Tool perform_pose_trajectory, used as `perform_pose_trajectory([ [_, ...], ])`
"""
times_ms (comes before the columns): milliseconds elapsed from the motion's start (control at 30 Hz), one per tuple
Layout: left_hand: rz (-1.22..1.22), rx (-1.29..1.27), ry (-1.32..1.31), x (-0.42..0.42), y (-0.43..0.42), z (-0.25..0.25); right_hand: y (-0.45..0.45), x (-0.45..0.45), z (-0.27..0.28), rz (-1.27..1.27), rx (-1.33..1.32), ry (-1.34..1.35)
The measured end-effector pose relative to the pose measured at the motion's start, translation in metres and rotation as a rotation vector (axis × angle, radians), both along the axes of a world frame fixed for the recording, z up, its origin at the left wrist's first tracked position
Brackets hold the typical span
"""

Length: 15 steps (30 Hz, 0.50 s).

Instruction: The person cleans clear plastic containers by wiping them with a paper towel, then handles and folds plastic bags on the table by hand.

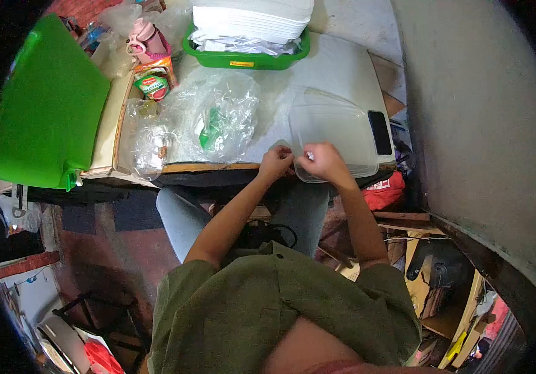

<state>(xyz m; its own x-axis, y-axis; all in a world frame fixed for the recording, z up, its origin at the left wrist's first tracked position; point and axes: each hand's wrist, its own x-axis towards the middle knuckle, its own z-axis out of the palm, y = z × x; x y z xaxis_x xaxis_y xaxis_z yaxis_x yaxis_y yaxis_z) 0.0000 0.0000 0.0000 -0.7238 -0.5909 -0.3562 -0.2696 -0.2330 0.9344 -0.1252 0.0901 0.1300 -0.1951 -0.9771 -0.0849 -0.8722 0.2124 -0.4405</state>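
My right hand (325, 162) is closed over the near left part of a clear plastic container (336, 134), with a small white thing (310, 156) pinched in its fingers. Too little of that white thing shows to name it. Just to its left, my left hand (276, 163) is at the table's front edge with its fingers curled together; whatever they may hold is hidden. A dark phone (379, 132) lies along the container's right side. Left of my hands, a crumpled clear plastic bag (237, 103) rests on the table, with something green (209, 128) in or under it.
At the back stands a green basin (243, 61) with stacked white foam trays (252, 22). A pink bottle (148, 38), a food pouch (154, 82) and another clear bag (149, 144) sit at left, beside a large green plastic bin (50, 103). A wall (473, 93) rises at right.
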Motion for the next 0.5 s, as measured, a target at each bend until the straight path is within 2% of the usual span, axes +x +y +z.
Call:
perform_pose_trajectory([
  [100,0.094,0.054,0.0,0.003,0.003,0.002,0.009,0.006,0.04,-0.031,-0.183,0.006],
  [167,0.151,-0.393,-0.146,-0.002,0.004,0.0,0.019,0.001,0.062,-0.069,-0.193,-0.016],
  [200,0.151,-0.398,-0.135,-0.006,0.002,0.015,0.024,-0.001,0.07,-0.058,-0.19,0.007],
  [267,0.205,-0.067,0.209,0.0,0.001,0.072,0.034,0.008,0.079,-0.031,-0.186,-0.015],
  [300,0.206,-0.068,0.205,0.005,0.0,0.102,0.038,0.014,0.079,-0.001,-0.179,-0.046],
  [367,-0.002,0.427,0.395,0.012,-0.001,0.146,0.041,0.034,0.065,0.054,-0.17,-0.044],
  [400,-0.003,0.425,0.393,0.013,-0.001,0.14,0.039,0.046,0.06,0.117,-0.247,-0.009],
  [433,-0.028,0.374,0.504,0.014,-0.002,0.131,0.038,0.051,0.057,0.178,-0.327,0.029],
  [467,-0.056,0.319,0.615,0.016,-0.004,0.123,0.038,0.051,0.054,0.183,-0.295,0.024],
  [500,-0.062,0.31,0.615,0.023,-0.005,0.127,0.035,0.049,0.056,0.18,-0.305,0.027],
])
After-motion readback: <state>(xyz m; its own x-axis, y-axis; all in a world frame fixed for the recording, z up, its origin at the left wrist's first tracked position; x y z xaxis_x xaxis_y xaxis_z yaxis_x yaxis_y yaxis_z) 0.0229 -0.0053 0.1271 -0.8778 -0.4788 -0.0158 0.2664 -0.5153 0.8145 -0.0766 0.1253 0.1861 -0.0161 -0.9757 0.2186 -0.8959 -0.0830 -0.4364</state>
